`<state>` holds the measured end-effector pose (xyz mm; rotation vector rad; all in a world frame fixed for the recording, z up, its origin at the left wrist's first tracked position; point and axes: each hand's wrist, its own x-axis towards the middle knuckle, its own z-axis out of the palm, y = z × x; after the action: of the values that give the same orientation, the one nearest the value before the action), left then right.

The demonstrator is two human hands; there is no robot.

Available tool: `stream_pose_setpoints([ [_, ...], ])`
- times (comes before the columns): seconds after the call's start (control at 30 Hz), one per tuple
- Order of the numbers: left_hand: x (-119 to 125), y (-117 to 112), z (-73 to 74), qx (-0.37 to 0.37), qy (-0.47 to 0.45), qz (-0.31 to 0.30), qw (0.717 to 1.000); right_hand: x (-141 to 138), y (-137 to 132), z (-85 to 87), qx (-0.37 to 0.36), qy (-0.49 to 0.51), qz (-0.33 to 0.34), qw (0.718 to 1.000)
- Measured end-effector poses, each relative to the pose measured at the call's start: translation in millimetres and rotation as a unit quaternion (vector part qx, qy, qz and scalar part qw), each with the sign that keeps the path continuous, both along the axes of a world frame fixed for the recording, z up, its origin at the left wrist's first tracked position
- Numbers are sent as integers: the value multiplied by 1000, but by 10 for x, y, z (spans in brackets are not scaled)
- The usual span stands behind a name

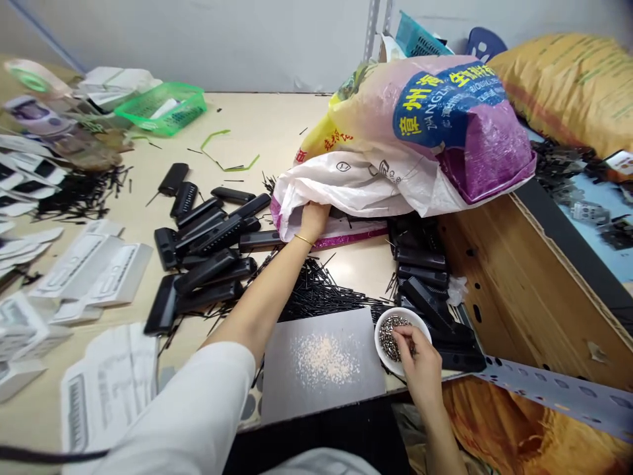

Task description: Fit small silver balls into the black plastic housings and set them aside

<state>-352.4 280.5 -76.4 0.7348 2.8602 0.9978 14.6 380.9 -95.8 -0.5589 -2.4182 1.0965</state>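
My left hand [315,221] reaches into the mouth of a printed woven plastic bag [415,132]; its fingers are hidden inside. Over a white bowl [411,315] of small shiny metal pieces [390,333], my right hand [422,363] dips with thumb and fingertips pinched together among them. What sits in that pinch is too small to make out. Left of the bowl lies a grey sheet [281,389] with a patch of pale small bits [326,359]. Behind the sheet spreads a heap of thin black sticks [321,290].
Black, comb-like plastic cases [208,231] pile up at the left, with more black cases [428,264] on the right. Folded white cards [93,264] and a green basket [168,109] stand further left. A wooden panel [534,284] bounds the right side.
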Motion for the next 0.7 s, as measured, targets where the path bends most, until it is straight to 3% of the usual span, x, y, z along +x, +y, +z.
stream_pose_setpoints([
  [0.07,47,-119,-21,-51,5,-7,999,21,-13,71,-113,-3,-23,993],
  [0.2,295,-469,10,-184,-7,-12,983,1,-87,209,-295,36,-38,954],
  [0.3,573,-668,148,-224,28,-36,973,-23,-176,262,-355,55,-32,933],
  [0.4,958,-841,360,-193,61,-51,978,-27,-279,259,-376,63,-31,924],
  [0.5,1432,-1000,507,-52,85,-50,994,-46,-396,231,-373,74,-24,925],
  [0.57,1765,-1059,521,111,50,-31,992,-80,-482,216,-364,82,-6,928],
  [0.6,1925,-1067,507,210,-3,-9,978,-101,-525,210,-360,85,5,929],
  [0.63,2074,-1061,483,316,-79,21,945,-122,-568,204,-357,88,16,930],
  [0.67,2208,-1044,456,416,-174,55,891,-140,-608,196,-354,90,26,931],
  [0.7,2323,-1020,430,502,-273,89,815,-152,-644,186,-350,91,33,932],
])
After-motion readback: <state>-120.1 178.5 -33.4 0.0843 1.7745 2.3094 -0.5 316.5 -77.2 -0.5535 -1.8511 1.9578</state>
